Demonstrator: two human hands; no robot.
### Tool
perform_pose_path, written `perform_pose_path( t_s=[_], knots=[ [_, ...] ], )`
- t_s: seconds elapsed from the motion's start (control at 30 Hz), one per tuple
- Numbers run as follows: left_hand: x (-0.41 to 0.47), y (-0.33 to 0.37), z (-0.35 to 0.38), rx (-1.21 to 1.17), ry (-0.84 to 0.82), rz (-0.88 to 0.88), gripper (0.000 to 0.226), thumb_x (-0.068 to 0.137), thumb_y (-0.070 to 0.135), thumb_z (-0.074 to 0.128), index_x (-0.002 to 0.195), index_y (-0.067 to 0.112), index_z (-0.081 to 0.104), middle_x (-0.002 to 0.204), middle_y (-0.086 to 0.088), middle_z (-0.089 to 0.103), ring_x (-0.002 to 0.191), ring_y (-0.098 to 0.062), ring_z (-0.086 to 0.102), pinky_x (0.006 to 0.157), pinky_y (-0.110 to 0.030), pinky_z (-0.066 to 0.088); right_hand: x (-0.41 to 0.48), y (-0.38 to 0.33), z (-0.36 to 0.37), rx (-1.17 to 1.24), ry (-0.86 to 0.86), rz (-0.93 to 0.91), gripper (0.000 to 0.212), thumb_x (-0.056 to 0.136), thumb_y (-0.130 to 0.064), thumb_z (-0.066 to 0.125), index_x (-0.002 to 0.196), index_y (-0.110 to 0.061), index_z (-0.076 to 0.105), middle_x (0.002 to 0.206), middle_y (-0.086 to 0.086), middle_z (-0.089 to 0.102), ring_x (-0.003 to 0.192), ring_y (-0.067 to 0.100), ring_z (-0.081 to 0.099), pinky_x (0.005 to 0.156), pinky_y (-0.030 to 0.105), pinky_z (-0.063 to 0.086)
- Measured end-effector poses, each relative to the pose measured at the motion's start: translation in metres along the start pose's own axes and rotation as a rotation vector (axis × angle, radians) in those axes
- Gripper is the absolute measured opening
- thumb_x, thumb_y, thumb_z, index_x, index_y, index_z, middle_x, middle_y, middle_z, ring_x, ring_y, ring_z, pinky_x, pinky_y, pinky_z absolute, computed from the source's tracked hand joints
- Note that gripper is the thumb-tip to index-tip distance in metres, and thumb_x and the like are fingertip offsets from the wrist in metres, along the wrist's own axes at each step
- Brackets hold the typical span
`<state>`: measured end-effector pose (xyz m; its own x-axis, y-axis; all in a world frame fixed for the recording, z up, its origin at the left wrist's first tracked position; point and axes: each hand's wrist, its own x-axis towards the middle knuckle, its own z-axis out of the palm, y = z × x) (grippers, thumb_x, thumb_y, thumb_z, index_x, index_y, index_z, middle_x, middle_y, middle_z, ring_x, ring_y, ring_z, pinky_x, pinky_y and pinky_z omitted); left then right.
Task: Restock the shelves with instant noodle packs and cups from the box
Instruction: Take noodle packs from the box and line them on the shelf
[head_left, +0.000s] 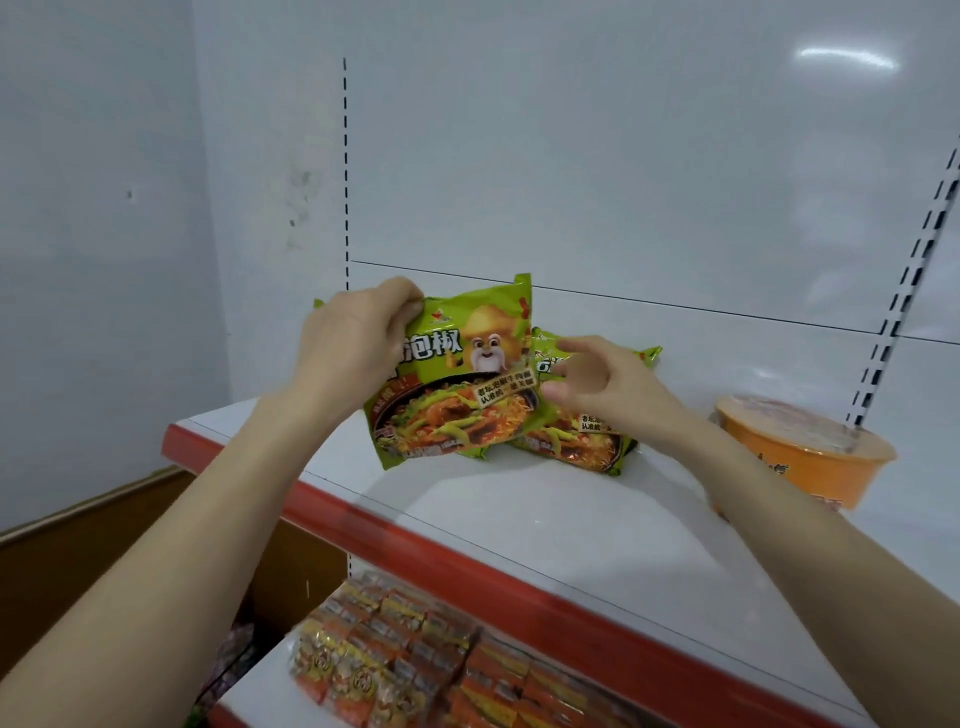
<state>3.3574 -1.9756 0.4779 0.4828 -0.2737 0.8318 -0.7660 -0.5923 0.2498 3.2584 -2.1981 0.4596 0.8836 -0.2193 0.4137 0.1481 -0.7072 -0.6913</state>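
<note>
Left hand (358, 332) is gripping the upper left corner of a green noodle pack (457, 395), fingers curled over its top edge. The right hand (597, 384) is hovering with fingers spread and loosely bent, holding nothing, just in front of a second green pack (576, 447).

Nearest the viewer, small orange and gold packets (415, 654) are lying in rows on a lower shelf. Beside them on the left, a brown panel (104, 545) is showing, possibly the box, though that cannot be told.

Above, a white shelf (571, 519) with a red front strip (467, 551) is carrying the noodles. The gripped pack is standing tilted on its bottom edge towards the left of this shelf. It is overlapping the second pack, which is leaning behind it and to its right. Further right, an orange noodle cup (800, 457) is sitting upright with its lid on. A white back panel (623, 182) is rising behind everything.

The packs are probably light, with slippery, crinkly film over a brittle noodle block. Taking them by the sealed edges or across the flat faces, without squeezing, looks wisest.
</note>
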Motion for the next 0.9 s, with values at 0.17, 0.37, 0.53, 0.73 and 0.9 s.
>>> perform_pose_path(
  t_s=[0.17, 0.37, 0.53, 0.73, 0.9],
  knots=[
    [0.006, 0.012, 0.002, -0.019, -0.033, 0.098, 0.024, 0.098, 0.022, 0.042, 0.108, 0.010, 0.060, 0.095, -0.012, 0.068, 0.089, -0.034, 0.058, 0.070, -0.039, 0.044, 0.001, -0.015, 0.021, -0.029, 0.023, -0.135, 0.040, 0.073, -0.033, 0.076, 0.108, -0.027, 0.057, 0.103, -0.012, 0.064, 0.093, 0.000, 0.059, 0.079, 0.017, 0.047],
    [-0.001, 0.000, 0.011, -0.191, 0.138, 0.062, 0.037, 0.094, 0.026, 0.051, 0.123, 0.004, 0.054, 0.124, -0.012, 0.056, 0.116, -0.027, 0.051, 0.093, -0.032, 0.038, 0.004, -0.013, 0.026, -0.008, 0.138, -0.189, 0.026, 0.076, -0.026, 0.073, 0.098, -0.027, 0.058, 0.089, -0.022, 0.060, 0.083, -0.008, 0.055, 0.067, 0.003, 0.042],
    [-0.030, -0.018, 0.032, -0.367, 0.063, -0.269, 0.055, 0.094, 0.035, 0.049, 0.137, 0.003, 0.036, 0.138, -0.012, 0.044, 0.126, -0.025, 0.043, 0.102, -0.042, 0.039, 0.012, -0.004, 0.029, 0.289, 0.265, -0.058, 0.021, 0.078, -0.025, 0.071, 0.097, -0.025, 0.062, 0.094, -0.007, 0.068, 0.084, 0.005, 0.066, 0.073, 0.024, 0.054],
    [-0.070, -0.054, 0.050, 0.082, -0.374, -0.188, 0.071, 0.086, 0.062, 0.020, 0.110, 0.010, 0.063, 0.112, -0.004, 0.064, 0.108, -0.025, 0.056, 0.099, -0.046, 0.033, 0.047, -0.023, 0.040, 0.612, 0.301, 0.146, 0.018, 0.083, -0.023, 0.068, 0.099, -0.017, 0.062, 0.096, 0.002, 0.069, 0.084, 0.017, 0.067, 0.074, 0.034, 0.056],
    [-0.076, -0.086, 0.043, 0.185, -0.500, -0.238, 0.059, 0.093, 0.052, 0.021, 0.101, 0.014, 0.066, 0.110, -0.001, 0.064, 0.109, -0.021, 0.054, 0.109, -0.053, 0.016, 0.088, -0.044, 0.087, 0.651, 0.213, 0.234, 0.008, 0.085, -0.013, 0.064, 0.088, -0.009, 0.058, 0.084, 0.008, 0.067, 0.060, 0.013, 0.061, 0.045, 0.018, 0.046]
  ],
)
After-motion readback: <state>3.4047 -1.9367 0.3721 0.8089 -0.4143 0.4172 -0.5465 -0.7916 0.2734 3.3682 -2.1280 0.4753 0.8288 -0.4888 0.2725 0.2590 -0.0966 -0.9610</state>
